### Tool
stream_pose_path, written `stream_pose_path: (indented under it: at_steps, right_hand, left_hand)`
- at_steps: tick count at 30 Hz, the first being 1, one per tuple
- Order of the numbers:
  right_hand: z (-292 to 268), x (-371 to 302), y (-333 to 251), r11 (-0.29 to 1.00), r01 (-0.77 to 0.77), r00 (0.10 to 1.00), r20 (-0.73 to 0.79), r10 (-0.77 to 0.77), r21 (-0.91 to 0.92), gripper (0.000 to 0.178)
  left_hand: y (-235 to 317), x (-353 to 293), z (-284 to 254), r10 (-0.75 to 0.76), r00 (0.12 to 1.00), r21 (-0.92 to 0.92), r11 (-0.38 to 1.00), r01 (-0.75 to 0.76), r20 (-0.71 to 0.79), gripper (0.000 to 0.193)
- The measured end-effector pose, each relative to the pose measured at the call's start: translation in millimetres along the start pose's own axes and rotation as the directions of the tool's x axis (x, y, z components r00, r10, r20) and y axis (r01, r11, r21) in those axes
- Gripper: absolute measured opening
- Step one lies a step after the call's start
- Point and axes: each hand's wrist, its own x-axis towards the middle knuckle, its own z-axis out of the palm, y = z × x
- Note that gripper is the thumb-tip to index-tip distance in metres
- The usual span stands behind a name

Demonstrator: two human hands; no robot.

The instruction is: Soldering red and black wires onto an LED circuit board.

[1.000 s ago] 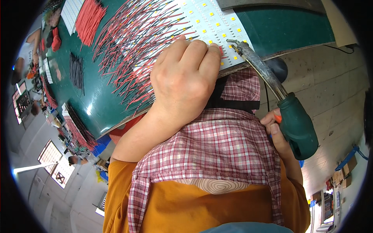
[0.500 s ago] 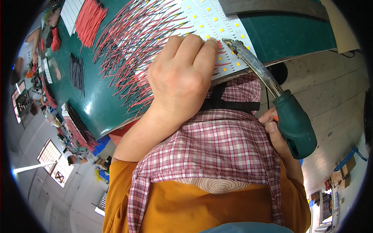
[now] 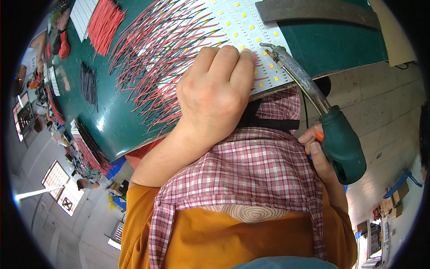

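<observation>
My left hand point(image 3: 216, 89) is closed, knuckles up, over the near part of a white LED circuit board point(image 3: 268, 67) with yellow chips. Red wire ends point(image 3: 257, 59) stick out beside its thumb and forefinger; the fingertips themselves are hidden. Many red and black wires point(image 3: 152, 58) fan out to the left from the board. My right hand point(image 3: 316, 143) grips a soldering iron with a dark green handle point(image 3: 342, 145), an orange part showing at its fingers. The iron's grey, crusted tip point(image 3: 268, 47) is over the board, just right of my left hand; contact cannot be made out.
A dark flat bar point(image 3: 320, 12) lies across the board's far edge on the green table point(image 3: 309, 45). Bundles of red wires point(image 3: 105, 29) and black wires point(image 3: 88, 85) lie at the left. More wired strips point(image 3: 89, 145) are at the table's left edge. People sit further off at far left.
My left hand has shifted slightly right and toward me. The board and bar also appear a little nearer. The iron's tip now lies farther up the board, away from its near edge.
</observation>
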Motion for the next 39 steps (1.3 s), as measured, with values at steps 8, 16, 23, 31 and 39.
stream_pose_path:
  at_steps: [8, 16, 23, 31, 39]
  right_hand:
    - [4, 6, -2, 0.988, 0.001, 1.000, -0.029, 0.003, 0.152, 0.032]
    - [2, 5, -4, 0.994, -0.033, 0.999, 0.008, 0.034, -0.105, 0.019]
    - [1, 8, -9, 0.982, -0.089, 0.996, -0.019, 0.087, -0.169, 0.016]
    - [1, 8, -15, 0.983, -0.158, 0.983, -0.076, 0.165, 0.089, 0.018]
    - [5, 19, -22, 0.979, -0.160, 0.983, -0.067, 0.169, 0.124, 0.014]
  left_hand:
    - [-13, 5, -3, -0.073, 0.996, -0.164, 0.984, 0.062, -0.056, 0.019]
    - [-7, 3, 2, -0.056, 0.998, -0.027, 0.998, 0.055, -0.027, 0.022]
    - [-4, 5, -1, -0.053, 0.999, -0.026, 0.998, 0.054, 0.009, 0.022]
    - [-2, 6, -4, -0.076, 0.996, -0.015, 0.997, 0.077, 0.038, 0.024]
    - [-15, 9, -8, -0.148, 0.988, -0.226, 0.965, 0.134, -0.042, 0.020]
